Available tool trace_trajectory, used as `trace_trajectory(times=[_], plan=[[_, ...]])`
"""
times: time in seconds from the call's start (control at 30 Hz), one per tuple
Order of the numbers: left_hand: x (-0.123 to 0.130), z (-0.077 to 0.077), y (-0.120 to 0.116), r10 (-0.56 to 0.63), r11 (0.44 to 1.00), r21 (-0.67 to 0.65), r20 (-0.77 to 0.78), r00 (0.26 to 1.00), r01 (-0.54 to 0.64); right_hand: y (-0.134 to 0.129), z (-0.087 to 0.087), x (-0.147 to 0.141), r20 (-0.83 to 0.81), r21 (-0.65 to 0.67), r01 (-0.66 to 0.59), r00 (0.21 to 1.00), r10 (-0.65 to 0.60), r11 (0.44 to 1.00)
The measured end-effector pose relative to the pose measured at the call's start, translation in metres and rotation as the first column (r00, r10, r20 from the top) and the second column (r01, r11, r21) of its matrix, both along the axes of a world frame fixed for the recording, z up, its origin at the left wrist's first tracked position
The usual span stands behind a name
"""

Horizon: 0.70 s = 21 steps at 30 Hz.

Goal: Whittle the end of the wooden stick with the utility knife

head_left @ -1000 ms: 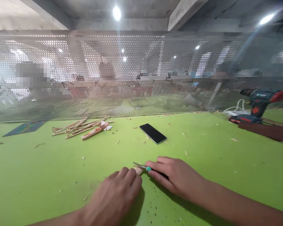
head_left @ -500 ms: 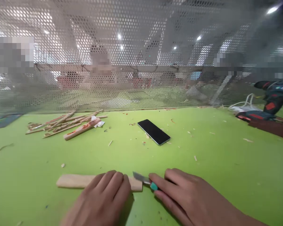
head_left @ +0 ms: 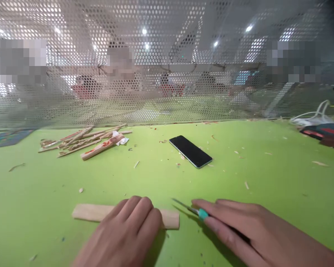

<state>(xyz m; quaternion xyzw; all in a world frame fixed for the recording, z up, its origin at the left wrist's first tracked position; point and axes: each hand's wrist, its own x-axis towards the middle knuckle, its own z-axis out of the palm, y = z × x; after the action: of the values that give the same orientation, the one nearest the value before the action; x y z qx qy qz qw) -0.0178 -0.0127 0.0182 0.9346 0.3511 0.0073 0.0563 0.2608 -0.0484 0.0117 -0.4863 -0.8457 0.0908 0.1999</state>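
Note:
A flat, pale strip of wood (head_left: 93,212) lies across the near part of the green table (head_left: 105,178). My left hand (head_left: 130,230) is closed over its middle, the fingers bent round it, so that part is hidden. To the right, my right hand (head_left: 245,226) grips a carving knife (head_left: 202,214) with a teal collar and a slim metal blade. The forefinger rests along the top of the knife, and most of the handle is covered by the hand. The blade points left, just off the strip's right end and apart from it.
A black phone (head_left: 190,151) lies mid-table. Back left is a pile of carved wood sticks (head_left: 80,141), one stained red, near a patterned mat (head_left: 11,138). At right are a power tool (head_left: 325,130) and a white cable (head_left: 308,118). A perforated screen (head_left: 156,104) stands behind; shavings are scattered.
The knife has moved right, off the end of the wood strip, and its blade has turned edge-on. My left hand keeps its hold. The whole view has shifted slightly.

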Motion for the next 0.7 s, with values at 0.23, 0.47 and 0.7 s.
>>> trace_trajectory(times=[0.23, 0.47, 0.7], plan=[[0.002, 0.000, 0.002, 0.001, 1.000, -0.011, 0.044, 0.999, 0.000, -0.009, -0.006, -0.007, 0.005, -0.001, -0.015, 1.000, 0.015, 1.000], [0.001, -0.002, 0.003, -0.029, 1.000, -0.008, 0.096, 0.995, 0.030, -0.004, -0.003, -0.005, -0.004, -0.001, 0.026, 1.000, -0.026, 1.000], [0.004, 0.000, 0.000, 0.032, 0.999, -0.042, 0.094, 0.995, -0.028, 0.002, 0.007, -0.012, -0.047, -0.052, 0.082, 0.995, -0.085, 0.995]])
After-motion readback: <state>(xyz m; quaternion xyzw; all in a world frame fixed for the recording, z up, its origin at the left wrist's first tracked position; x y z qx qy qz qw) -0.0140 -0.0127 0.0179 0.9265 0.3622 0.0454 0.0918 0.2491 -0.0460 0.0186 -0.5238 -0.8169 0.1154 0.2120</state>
